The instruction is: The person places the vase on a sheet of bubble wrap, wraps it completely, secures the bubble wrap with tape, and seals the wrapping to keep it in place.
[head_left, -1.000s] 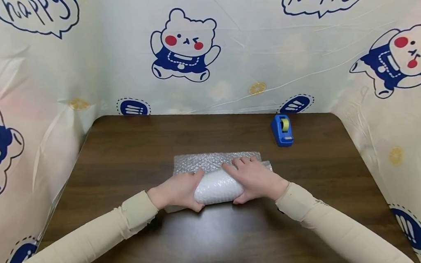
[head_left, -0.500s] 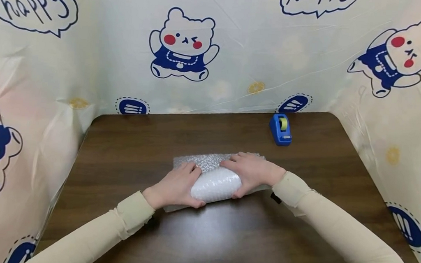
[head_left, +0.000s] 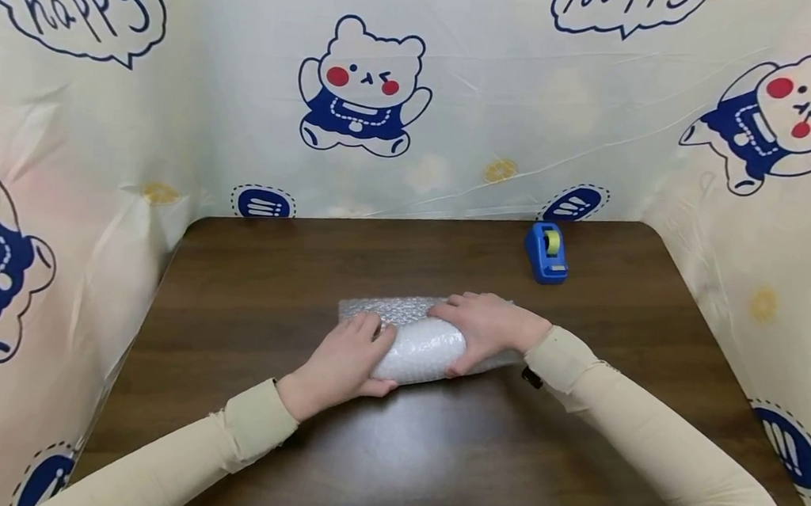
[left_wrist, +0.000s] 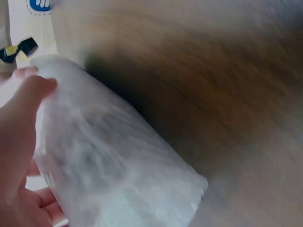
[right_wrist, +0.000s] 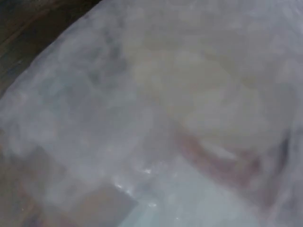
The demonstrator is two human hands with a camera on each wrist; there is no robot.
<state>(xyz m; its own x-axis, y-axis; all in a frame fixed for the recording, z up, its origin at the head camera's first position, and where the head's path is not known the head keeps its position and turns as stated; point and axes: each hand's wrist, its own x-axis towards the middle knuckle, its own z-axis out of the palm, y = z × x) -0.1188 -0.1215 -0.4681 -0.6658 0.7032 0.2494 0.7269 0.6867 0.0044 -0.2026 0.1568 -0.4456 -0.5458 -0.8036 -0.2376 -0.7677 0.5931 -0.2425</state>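
Note:
In the head view a roll of bubble wrap [head_left: 421, 351] lies at mid-table, with a flat part of the sheet [head_left: 390, 309] behind it. My left hand [head_left: 343, 363] grips the roll's left end, fingers over the top and thumb at the near side. At the right end my right hand [head_left: 491, 331] grips it the same way, thumb at the near side. The left wrist view shows the wrap [left_wrist: 104, 151] in my left hand [left_wrist: 23, 142]. Blurred wrap [right_wrist: 94, 118] fills most of the right wrist view. Whatever is inside is hidden.
A blue tape dispenser [head_left: 547, 254] with yellowish tape stands near the back right edge of the dark wooden table [head_left: 388, 474]. A patterned curtain [head_left: 461, 91] hangs behind the table and along both sides.
Both hands stay around the roll. Less of the flat sheet shows behind it than a second ago, and the sheet's corner under the left hand no longer shows at the near side.

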